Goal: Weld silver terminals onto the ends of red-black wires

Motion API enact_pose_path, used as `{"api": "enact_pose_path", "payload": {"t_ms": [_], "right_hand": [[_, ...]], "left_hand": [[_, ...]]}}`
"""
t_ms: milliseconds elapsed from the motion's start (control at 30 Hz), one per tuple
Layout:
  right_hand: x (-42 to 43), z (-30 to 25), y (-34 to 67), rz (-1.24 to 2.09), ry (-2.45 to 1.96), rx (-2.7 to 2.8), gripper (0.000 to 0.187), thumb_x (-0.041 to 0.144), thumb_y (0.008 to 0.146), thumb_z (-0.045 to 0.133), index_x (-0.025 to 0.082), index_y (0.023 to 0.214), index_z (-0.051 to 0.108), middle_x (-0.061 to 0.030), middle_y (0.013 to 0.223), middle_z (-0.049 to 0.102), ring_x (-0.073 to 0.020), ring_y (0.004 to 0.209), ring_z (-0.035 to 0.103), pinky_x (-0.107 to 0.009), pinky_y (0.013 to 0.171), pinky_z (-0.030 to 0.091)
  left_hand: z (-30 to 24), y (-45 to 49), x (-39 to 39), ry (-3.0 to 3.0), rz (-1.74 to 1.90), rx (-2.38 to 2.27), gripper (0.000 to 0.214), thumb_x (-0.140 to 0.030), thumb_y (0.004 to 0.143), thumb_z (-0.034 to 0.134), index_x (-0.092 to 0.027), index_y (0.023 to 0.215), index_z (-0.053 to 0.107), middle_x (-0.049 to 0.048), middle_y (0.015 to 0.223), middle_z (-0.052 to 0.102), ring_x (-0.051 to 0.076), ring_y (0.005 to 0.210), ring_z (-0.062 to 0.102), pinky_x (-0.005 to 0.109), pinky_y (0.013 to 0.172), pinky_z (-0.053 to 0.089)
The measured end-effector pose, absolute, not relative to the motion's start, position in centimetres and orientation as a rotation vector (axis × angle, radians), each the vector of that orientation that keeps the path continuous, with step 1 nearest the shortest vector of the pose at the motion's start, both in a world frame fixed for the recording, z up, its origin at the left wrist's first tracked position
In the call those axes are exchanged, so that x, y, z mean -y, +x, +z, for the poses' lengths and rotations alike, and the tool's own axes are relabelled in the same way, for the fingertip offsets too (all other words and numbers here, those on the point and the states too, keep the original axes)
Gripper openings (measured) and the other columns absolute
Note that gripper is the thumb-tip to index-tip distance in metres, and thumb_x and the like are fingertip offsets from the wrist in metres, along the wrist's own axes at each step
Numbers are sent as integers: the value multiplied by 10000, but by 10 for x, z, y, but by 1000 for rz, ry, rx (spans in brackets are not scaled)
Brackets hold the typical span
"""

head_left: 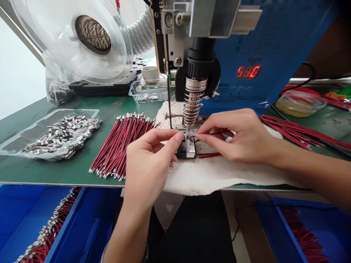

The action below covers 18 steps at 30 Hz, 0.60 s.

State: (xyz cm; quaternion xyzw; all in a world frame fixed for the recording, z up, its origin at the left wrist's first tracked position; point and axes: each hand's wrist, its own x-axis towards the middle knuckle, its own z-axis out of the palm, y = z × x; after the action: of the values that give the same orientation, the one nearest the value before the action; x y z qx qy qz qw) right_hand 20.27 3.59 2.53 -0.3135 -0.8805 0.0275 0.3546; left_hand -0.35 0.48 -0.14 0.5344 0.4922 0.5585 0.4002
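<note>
**Wire held at the heated nozzle; capped lot at left, uncapped lot at right**

The right hand [241, 135] is closed in a thumb-and-forefinger pinch on a red-and-black wire [216, 133], whose tip is presented at the small metal fixture [189, 148] directly under the coiled nozzle [193, 102]. The left hand [148, 164] is pinched shut at the same fixture from the opposite side; what is held between its fingertips is too small to be made out. Both hands are rested over a white cloth [219, 175] on the green bench [41, 171].

A bundle of wires with metal ends [120, 146] is laid just left of the cloth, and more of the same are seen in the blue bin [55, 226] below. This portion is judged completed. Loose metal sleeves [60, 135] are spread on clear plastic further left. A sheaf of wires [301, 133] is laid to the right, beyond the right hand; no metal ends are visible on it, and it is judged outstanding. Two wires [210, 155] are lying on the cloth beside the fixture. A red readout [248, 71] is lit on the machine.
</note>
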Motion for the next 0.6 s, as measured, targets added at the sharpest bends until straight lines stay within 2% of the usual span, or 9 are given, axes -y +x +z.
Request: {"api": "enact_pose_path", "payload": {"t_ms": [200,400,600], "right_hand": [[-36,25,203,88,-854,2289,101,155,905,659,203,832,711,12,729,721,-108,536,526,-294,521,417],[-34,27,202,151,-931,2298,122,238,946,634,236,858,718,1,750,735,-136,552,568,-319,530,434],[-34,26,201,159,-925,2300,119,227,958,631,228,876,717,1,764,733,-128,555,569,-313,548,434]], "left_hand": [[1,-1,-4,1398,1397,-1307,179,-419,822,816,-242,849,817,-14,601,628,85,537,508,184,501,402],[1,-1,-5,1456,1379,-1347,214,-437,847,780,-228,875,817,12,678,667,112,557,494,242,561,439],[1,-2,-4,1448,1389,-1341,156,-408,855,781,-257,880,815,-15,635,635,99,550,480,222,556,427]]}}
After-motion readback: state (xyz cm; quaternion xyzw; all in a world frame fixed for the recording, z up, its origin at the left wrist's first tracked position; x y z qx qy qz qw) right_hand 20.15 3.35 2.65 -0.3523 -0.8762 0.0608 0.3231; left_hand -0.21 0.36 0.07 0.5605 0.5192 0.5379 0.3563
